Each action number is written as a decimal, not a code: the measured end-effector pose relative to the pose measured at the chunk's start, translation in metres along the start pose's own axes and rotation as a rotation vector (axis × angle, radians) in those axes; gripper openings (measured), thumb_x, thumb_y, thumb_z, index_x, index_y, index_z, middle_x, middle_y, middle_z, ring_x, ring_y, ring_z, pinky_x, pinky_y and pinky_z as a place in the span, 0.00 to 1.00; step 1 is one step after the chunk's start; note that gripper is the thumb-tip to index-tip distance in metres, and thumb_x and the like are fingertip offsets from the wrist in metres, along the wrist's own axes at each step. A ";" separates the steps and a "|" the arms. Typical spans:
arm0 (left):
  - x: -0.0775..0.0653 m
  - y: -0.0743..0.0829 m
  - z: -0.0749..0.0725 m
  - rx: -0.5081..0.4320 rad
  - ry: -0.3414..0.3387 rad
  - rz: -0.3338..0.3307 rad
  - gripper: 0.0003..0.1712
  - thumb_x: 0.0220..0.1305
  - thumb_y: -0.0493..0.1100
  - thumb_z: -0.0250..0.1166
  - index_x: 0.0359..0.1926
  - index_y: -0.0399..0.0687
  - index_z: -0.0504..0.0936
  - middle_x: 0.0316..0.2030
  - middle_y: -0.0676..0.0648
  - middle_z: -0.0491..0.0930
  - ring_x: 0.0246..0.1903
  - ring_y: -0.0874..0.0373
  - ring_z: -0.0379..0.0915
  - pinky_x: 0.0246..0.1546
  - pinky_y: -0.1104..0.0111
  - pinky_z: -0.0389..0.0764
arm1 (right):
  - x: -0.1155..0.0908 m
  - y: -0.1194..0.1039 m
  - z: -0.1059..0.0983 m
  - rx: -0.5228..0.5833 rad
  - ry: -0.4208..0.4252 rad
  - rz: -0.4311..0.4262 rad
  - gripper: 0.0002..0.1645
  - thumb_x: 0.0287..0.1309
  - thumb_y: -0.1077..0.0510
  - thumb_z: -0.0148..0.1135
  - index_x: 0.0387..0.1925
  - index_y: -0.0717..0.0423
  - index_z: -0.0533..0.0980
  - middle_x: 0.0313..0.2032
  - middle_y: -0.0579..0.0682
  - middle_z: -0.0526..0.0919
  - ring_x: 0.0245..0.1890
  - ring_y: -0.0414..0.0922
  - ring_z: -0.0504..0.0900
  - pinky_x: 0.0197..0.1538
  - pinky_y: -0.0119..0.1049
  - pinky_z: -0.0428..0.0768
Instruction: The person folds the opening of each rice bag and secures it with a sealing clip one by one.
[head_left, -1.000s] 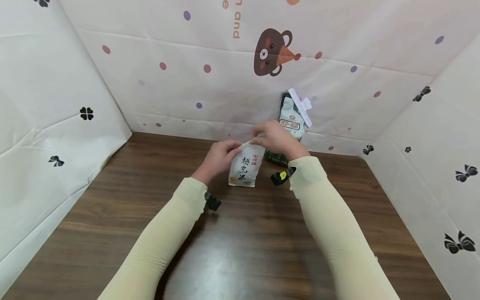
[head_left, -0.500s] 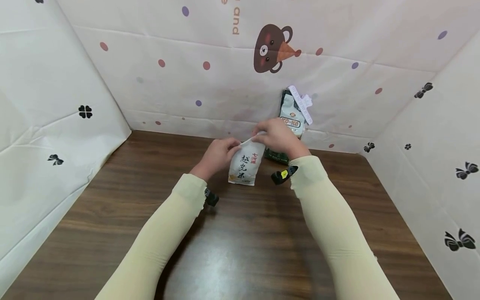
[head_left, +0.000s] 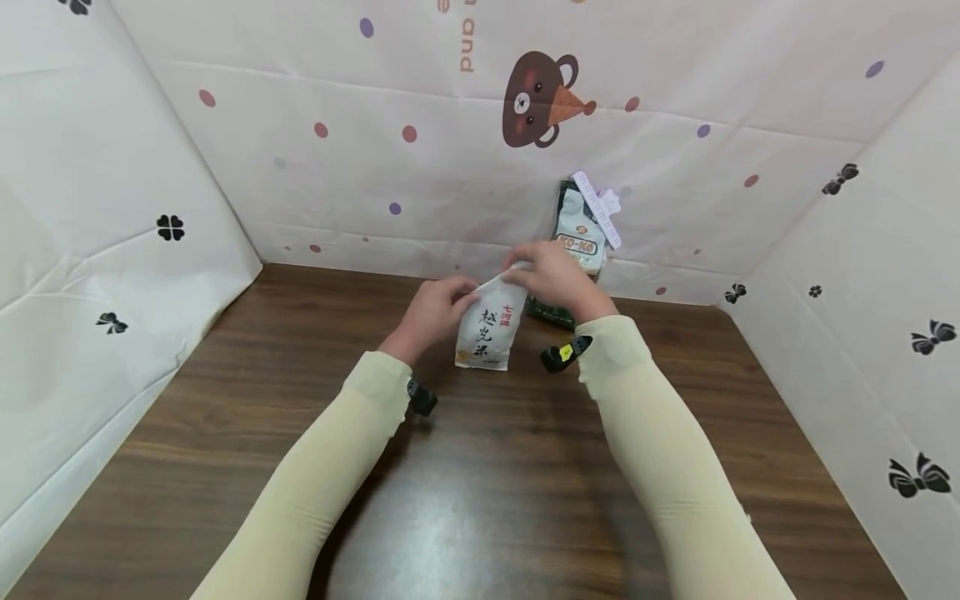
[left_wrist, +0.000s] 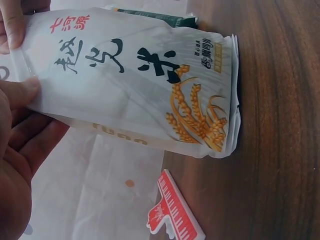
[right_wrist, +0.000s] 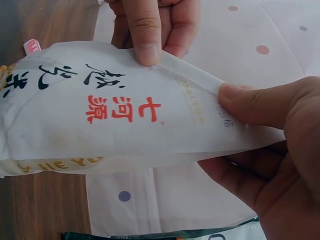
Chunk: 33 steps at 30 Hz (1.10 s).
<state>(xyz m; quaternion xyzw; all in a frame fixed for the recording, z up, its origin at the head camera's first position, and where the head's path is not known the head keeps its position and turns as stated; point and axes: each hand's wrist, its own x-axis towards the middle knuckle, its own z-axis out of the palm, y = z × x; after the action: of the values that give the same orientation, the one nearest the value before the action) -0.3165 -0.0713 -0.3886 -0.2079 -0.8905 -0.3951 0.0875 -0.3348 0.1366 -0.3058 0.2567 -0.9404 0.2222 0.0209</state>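
Observation:
A white rice bag (head_left: 486, 329) with black and red lettering stands on the table, its printed wheat ears (left_wrist: 197, 110) near the base. My left hand (head_left: 437, 315) pinches one top corner between thumb and fingers. At the opposite end of the top edge, my right hand (head_left: 553, 277) pinches the bag too, its thumb (right_wrist: 250, 104) on the front face. Between the two hands, the top edge shows a narrow folded strip (right_wrist: 192, 70) in the right wrist view.
A green and white KO-KO bag (head_left: 577, 233) leans on the back wall behind my right hand, a pale lilac sealing clip (head_left: 597, 210) across its top. A red and white sealing clip (left_wrist: 175, 210) lies beside the rice bag. Patterned white sheets (head_left: 337, 183) enclose the wooden table (head_left: 480, 483).
Both hands keep their pinch on the rice bag's top edge, with barely any movement. The whole head view shifts slightly.

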 end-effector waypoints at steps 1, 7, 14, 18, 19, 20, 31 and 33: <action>0.000 0.000 0.000 -0.009 0.005 -0.002 0.15 0.69 0.49 0.60 0.49 0.47 0.82 0.45 0.47 0.86 0.41 0.56 0.82 0.44 0.61 0.82 | 0.000 0.000 0.001 0.000 0.002 -0.007 0.08 0.64 0.52 0.61 0.39 0.51 0.81 0.43 0.52 0.84 0.40 0.48 0.79 0.40 0.42 0.78; -0.001 -0.001 0.000 -0.053 0.001 -0.026 0.15 0.68 0.49 0.61 0.50 0.48 0.82 0.45 0.47 0.85 0.42 0.56 0.82 0.45 0.61 0.82 | -0.001 0.001 0.004 0.002 0.005 -0.014 0.08 0.65 0.52 0.59 0.40 0.51 0.80 0.42 0.52 0.83 0.38 0.48 0.78 0.41 0.42 0.78; 0.000 -0.006 -0.005 -0.171 -0.041 -0.058 0.17 0.65 0.51 0.64 0.53 0.52 0.80 0.49 0.50 0.83 0.47 0.57 0.80 0.52 0.60 0.80 | -0.002 0.002 0.006 0.000 -0.001 0.001 0.09 0.66 0.52 0.58 0.42 0.50 0.79 0.43 0.52 0.83 0.39 0.48 0.78 0.42 0.42 0.78; -0.001 -0.011 -0.008 -0.209 -0.022 -0.052 0.22 0.66 0.56 0.61 0.57 0.52 0.78 0.52 0.50 0.82 0.51 0.56 0.79 0.55 0.60 0.78 | -0.003 0.002 0.006 0.002 0.001 -0.001 0.09 0.67 0.51 0.58 0.42 0.49 0.79 0.43 0.51 0.83 0.39 0.47 0.79 0.43 0.42 0.78; -0.001 -0.013 -0.008 -0.207 -0.011 -0.058 0.24 0.67 0.58 0.60 0.58 0.53 0.78 0.53 0.50 0.82 0.52 0.56 0.78 0.56 0.59 0.77 | -0.004 0.002 0.006 0.002 0.002 -0.003 0.09 0.67 0.51 0.58 0.42 0.49 0.79 0.43 0.51 0.83 0.39 0.47 0.79 0.43 0.42 0.78; 0.000 -0.014 -0.009 -0.204 0.000 -0.066 0.24 0.67 0.59 0.58 0.58 0.53 0.77 0.54 0.50 0.81 0.53 0.55 0.78 0.57 0.59 0.77 | -0.004 0.002 0.006 0.000 0.004 -0.006 0.09 0.67 0.51 0.58 0.42 0.49 0.79 0.43 0.51 0.83 0.40 0.47 0.79 0.44 0.43 0.78; 0.004 -0.034 -0.009 -0.129 0.083 -0.197 0.19 0.72 0.52 0.53 0.60 0.56 0.76 0.56 0.48 0.79 0.55 0.52 0.74 0.58 0.55 0.75 | -0.006 0.002 0.006 -0.004 0.010 -0.015 0.09 0.66 0.50 0.58 0.43 0.48 0.79 0.44 0.50 0.83 0.40 0.47 0.78 0.44 0.43 0.78; 0.005 -0.038 -0.008 -0.124 0.073 -0.234 0.19 0.72 0.50 0.54 0.61 0.56 0.75 0.57 0.48 0.78 0.56 0.52 0.74 0.58 0.55 0.75 | -0.006 0.002 0.006 0.002 0.006 -0.014 0.09 0.67 0.51 0.58 0.43 0.48 0.79 0.44 0.50 0.83 0.40 0.47 0.78 0.44 0.42 0.78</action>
<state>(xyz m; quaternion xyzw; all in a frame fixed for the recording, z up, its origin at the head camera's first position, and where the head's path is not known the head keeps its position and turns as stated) -0.3381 -0.0988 -0.4068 -0.0933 -0.8787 -0.4643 0.0601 -0.3305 0.1387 -0.3127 0.2627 -0.9383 0.2236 0.0251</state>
